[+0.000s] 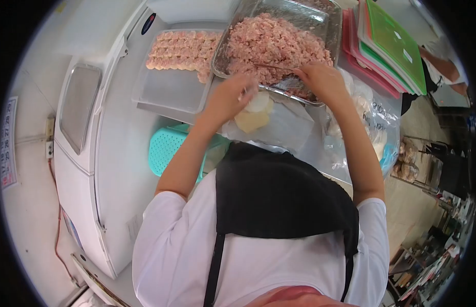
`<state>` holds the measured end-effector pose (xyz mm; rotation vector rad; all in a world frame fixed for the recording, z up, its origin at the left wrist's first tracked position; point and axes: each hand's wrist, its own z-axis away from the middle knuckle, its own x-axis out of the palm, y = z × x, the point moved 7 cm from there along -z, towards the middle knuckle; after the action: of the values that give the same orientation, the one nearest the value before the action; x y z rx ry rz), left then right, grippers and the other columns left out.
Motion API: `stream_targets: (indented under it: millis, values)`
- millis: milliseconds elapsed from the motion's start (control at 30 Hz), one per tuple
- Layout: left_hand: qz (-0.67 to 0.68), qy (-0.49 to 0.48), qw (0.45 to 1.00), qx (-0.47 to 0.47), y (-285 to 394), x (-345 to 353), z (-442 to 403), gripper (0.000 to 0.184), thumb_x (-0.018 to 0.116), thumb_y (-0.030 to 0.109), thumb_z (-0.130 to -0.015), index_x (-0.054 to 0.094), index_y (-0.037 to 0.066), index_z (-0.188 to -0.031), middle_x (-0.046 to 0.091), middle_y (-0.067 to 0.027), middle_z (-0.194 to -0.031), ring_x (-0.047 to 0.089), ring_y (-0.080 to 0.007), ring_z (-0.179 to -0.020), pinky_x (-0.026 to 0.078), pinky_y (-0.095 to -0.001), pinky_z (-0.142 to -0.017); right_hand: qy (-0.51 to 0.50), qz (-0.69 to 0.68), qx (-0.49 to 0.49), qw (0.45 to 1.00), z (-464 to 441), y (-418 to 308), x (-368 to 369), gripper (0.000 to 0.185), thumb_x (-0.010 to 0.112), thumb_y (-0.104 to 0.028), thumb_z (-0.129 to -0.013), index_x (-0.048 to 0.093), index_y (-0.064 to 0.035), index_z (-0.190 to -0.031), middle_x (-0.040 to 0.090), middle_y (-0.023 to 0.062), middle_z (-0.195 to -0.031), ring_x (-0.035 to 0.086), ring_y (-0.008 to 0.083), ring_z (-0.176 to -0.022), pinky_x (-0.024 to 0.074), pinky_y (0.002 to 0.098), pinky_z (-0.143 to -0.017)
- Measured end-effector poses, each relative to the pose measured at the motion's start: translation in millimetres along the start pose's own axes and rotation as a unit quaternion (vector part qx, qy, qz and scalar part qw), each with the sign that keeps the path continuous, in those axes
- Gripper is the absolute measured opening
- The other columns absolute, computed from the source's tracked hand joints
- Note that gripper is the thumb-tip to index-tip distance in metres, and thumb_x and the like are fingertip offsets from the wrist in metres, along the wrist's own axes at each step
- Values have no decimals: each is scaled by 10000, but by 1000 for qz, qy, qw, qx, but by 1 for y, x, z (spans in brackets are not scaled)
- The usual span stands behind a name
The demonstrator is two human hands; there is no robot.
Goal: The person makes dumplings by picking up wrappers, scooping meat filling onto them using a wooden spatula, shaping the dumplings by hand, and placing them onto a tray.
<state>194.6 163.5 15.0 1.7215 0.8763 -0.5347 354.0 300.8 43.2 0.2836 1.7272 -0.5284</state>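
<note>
My left hand (230,97) is curled in above a stack of pale round dumpling wrappers (254,118). Its fingers are closed and a little blurred; whatever they hold is hidden. My right hand (322,82) grips a thin brown stick (273,66) at the near edge of a metal tray (334,46). The stick's far part lies against a large mound of pinkish minced meat (279,43) in that tray. To the left, rows of open-topped meat dumplings (181,50) fill the far part of a translucent plastic tray (171,91). The wrappers lie on a pale sheet (291,125) close to my apron.
A turquoise perforated basket (164,151) sits below the dumpling tray. Clear plastic bags (368,110) of pale rounds lie at right. Stacked coloured trays or lids (396,46) rise at far right, near another person's arm (442,64). A white freezer-like unit (123,153) stands left.
</note>
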Motion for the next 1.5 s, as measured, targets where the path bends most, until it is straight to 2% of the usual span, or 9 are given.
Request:
stream_targets:
  millis: [67,267,567,800,1067,1200,1367,1467,1500]
  values:
    - [16,-85,995,-39,-15,39,28,188,660,125,-813,646,70,-993,603,-109,-983,581,-327,-942,477,-392,-792,-31,38,-38,998,-13,1,45,308,506,-314,-939,647,-74,-806,635,141,-768,626,340,-775,486,458,-696]
    - [-55,44,997,-19,-11,60,47,241,704,157,-782,654,81,-1006,558,-115,-889,548,-325,-902,457,-396,-790,-32,-28,-8,999,15,-5,48,306,516,-328,-932,648,-92,-789,646,104,-774,642,299,-769,502,439,-652]
    - [-80,33,996,-25,2,50,33,185,698,176,-784,687,86,-944,590,-115,-956,538,-321,-965,445,-423,-835,13,16,-100,995,10,-25,40,297,513,-287,-923,642,-74,-762,646,124,-713,650,308,-694,511,443,-620]
    - [-15,42,998,-41,-32,57,30,162,691,189,-798,700,80,-916,614,-110,-916,565,-308,-937,453,-399,-822,-59,-227,52,971,14,3,41,355,498,-299,-943,643,-52,-733,632,177,-708,641,353,-728,499,451,-650]
    - [112,64,990,-63,-49,22,26,164,645,161,-850,697,48,-957,659,-106,-902,618,-236,-860,481,-310,-724,-56,-27,41,997,11,-31,35,340,502,-326,-931,653,-60,-783,654,165,-766,642,356,-747,494,473,-673]
    - [352,65,904,-236,-74,12,31,214,650,222,-872,652,59,-1011,653,-61,-1025,629,-202,-947,502,-376,-801,-34,-65,74,995,-6,-30,13,350,498,-315,-936,633,-40,-765,643,187,-745,644,354,-745,502,468,-674]
    - [736,100,556,-374,-91,16,29,292,620,233,-926,574,53,-1151,634,-41,-1085,620,-170,-1016,520,-367,-869,-78,7,70,995,-13,-57,45,334,525,-313,-932,659,-28,-819,643,204,-745,646,354,-751,493,447,-681]
    - [638,34,710,-295,-82,-4,19,323,593,231,-945,541,25,-1189,628,-73,-1100,614,-177,-1035,515,-365,-916,-52,-250,119,959,-2,-34,52,353,550,-349,-943,688,-23,-936,602,114,-643,611,242,-607,460,374,-571]
    - [648,23,700,-301,-82,-4,14,334,584,227,-950,528,21,-1207,623,-80,-1113,613,-187,-1042,515,-369,-916,-33,-294,160,942,5,-25,50,355,547,-354,-950,693,-31,-951,577,77,-630,573,197,-588,431,341,-549]
